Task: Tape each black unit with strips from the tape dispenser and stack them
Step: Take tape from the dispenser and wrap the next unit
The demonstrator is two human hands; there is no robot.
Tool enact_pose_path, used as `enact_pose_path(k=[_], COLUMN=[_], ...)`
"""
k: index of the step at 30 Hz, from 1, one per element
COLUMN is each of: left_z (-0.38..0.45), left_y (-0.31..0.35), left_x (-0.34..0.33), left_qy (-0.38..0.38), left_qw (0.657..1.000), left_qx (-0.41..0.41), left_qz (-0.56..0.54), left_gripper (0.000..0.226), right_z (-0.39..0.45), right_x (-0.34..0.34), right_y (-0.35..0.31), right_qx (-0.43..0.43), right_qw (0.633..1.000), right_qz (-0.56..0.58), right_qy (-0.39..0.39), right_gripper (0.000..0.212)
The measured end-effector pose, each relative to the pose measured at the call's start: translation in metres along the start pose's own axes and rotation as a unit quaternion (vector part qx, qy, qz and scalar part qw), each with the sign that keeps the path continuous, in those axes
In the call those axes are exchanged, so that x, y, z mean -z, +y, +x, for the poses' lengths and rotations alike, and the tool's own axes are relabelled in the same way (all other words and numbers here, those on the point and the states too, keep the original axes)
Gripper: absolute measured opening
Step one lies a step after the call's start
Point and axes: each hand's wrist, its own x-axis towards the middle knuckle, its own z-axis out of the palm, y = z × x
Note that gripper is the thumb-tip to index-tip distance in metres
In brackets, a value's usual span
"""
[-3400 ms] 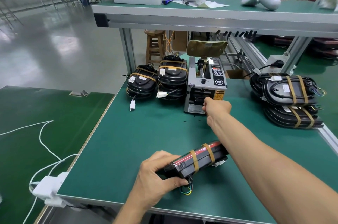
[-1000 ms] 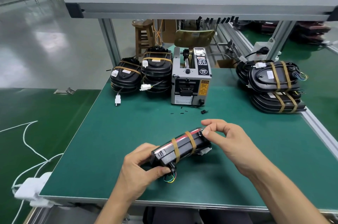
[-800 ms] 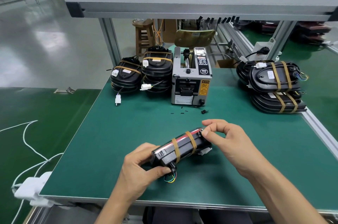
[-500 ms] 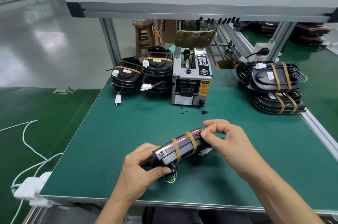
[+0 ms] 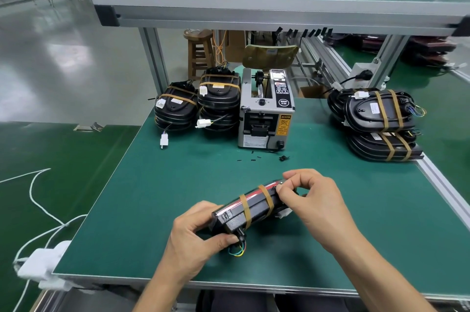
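A black unit with a red stripe and two brown tape bands stands on its edge on the green bench, near the front. My left hand grips its near end, where coloured wires stick out. My right hand has curled fingers at the unit's far end, thumb and forefinger pinching at the top edge; whether a tape strip is between them I cannot tell. The grey tape dispenser stands at the back middle. Stacks of taped black units sit left of it and at the right edge.
Small black scraps lie in front of the dispenser. An upper shelf overhangs the back of the bench. White cables and a white block hang off the front left corner. A wooden stool stands behind.
My right hand came back from the dispenser slot to the unit's far end. Over the last second its fingers shifted slightly along the top edge. My left hand kept its grip.
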Motion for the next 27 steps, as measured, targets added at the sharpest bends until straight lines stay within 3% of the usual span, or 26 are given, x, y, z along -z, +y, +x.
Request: enact_pose_path(k=[16, 27], left_z=[-0.001, 0.0], left_y=[0.003, 0.003], left_x=[0.001, 0.001], left_qy=[-0.005, -0.004], left_qw=[1.0, 1.0], left_qx=[0.0, 0.003], left_qz=[0.015, 0.009], left_gripper=[0.04, 0.04], right_z=[0.002, 0.01], right_x=[0.0, -0.002], right_y=[0.005, 0.02], right_qx=[-0.016, -0.073], right_qw=[0.999, 0.976], right_qz=[0.021, 0.207], right_qy=[0.019, -0.002], right_gripper=[0.013, 0.007])
